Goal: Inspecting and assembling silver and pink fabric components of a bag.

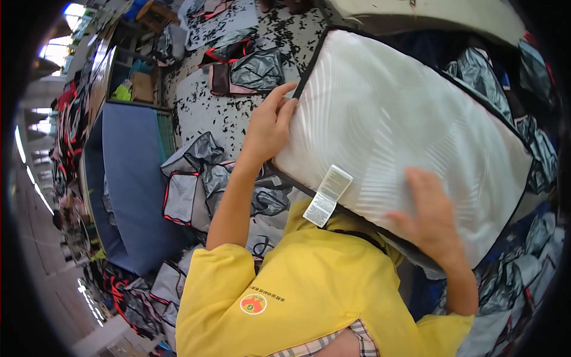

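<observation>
A large white, glossy panel (386,119) with black bound edges is held up in front of me, tilted. It looks like the flat side of a bag, though I cannot tell for sure. My left hand (270,125) pinches its left edge, thumb on the face and fingers folded at the rim. Over the lower part of the face lies my right hand (425,211), fingers stretched out and somewhat blurred. A white printed label (328,196) sticks out from the near edge, between the two hands.
Silver-lined bags (202,178) lie heaped to the left, with another bag (250,71) farther off. A blue-grey sheet (137,184) drapes over a bin-like frame. Black scraps (297,35) litter the floor. More silver pieces (511,285) are piled at right.
</observation>
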Motion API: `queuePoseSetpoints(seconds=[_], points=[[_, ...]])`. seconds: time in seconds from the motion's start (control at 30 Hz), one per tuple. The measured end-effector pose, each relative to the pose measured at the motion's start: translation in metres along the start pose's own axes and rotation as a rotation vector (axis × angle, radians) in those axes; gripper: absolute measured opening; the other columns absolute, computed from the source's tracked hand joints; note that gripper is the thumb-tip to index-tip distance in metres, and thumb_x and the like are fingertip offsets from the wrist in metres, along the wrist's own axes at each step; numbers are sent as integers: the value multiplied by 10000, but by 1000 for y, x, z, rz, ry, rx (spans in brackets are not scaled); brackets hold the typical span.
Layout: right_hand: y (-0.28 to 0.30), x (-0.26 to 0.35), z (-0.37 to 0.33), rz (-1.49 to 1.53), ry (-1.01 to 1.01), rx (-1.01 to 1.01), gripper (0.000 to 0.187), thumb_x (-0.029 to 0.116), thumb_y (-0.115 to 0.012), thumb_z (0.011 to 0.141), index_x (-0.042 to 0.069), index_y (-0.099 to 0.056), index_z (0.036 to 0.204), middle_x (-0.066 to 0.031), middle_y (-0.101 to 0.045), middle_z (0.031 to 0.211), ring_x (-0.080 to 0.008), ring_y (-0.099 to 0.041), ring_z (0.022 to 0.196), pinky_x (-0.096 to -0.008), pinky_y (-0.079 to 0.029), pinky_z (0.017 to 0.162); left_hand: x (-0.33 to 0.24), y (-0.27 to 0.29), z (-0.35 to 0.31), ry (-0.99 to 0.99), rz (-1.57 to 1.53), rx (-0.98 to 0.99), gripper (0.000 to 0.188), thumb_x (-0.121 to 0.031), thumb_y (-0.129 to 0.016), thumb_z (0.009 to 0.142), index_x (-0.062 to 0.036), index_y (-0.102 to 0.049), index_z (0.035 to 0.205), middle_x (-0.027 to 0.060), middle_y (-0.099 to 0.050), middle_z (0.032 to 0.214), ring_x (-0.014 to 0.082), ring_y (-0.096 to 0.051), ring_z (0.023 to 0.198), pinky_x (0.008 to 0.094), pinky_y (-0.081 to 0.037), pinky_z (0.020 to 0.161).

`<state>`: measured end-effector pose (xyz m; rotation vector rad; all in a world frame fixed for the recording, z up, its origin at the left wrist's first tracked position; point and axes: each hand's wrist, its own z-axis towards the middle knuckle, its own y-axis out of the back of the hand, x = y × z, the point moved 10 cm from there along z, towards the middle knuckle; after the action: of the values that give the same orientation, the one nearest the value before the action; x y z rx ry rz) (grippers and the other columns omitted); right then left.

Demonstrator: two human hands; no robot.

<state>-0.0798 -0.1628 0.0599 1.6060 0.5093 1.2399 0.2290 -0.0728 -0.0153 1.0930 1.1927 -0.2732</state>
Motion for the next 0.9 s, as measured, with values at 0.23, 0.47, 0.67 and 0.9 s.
queuePoseSetpoints(seconds=[0.23, 0.47, 0.67, 0.9], points=[[-81, 105, 60, 17, 429, 70, 703, 187, -837, 821, -11, -542, 1428, -175, -644, 1169, -371, -624, 1070, -463, -509, 920, 61, 25, -89, 273, -514, -251, 357, -115, -479, 1099, -18, -533, 1438, 91, -727, 1128, 75, -593, 890, 232, -490, 825], [-83, 77, 65, 568, 177, 281, 252, 54, -700, 944, 45, -692, 1196, -142, -685, 993, -358, -676, 907, -427, -544, 778, 79, 41, -146, 194, -599, -447, 279, -85, -508, 1102, -21, -541, 1371, 81, -652, 1246, 160, -682, 1103, 304, -563, 911], [-73, 72, 67, 602, 193, 291, 259, 22, -706, 932, 48, -710, 1190, -156, -695, 1009, -348, -675, 871, -390, -545, 788, 67, 24, -142, 269, -572, -294, 179, -126, -661, 1051, -24, -631, 1195, 7, -688, 1035, 84, -650, 916, 271, -578, 764], [-82, 68, 68, 595, 228, 300, 238, 80, -683, 969, 44, -695, 1204, -160, -696, 1022, -375, -681, 933, -435, -544, 812, 74, 7, -135, 351, -755, -198, 198, -187, -583, 1086, -7, -650, 1135, 56, -713, 1012, 139, -694, 850, 314, -600, 773]])
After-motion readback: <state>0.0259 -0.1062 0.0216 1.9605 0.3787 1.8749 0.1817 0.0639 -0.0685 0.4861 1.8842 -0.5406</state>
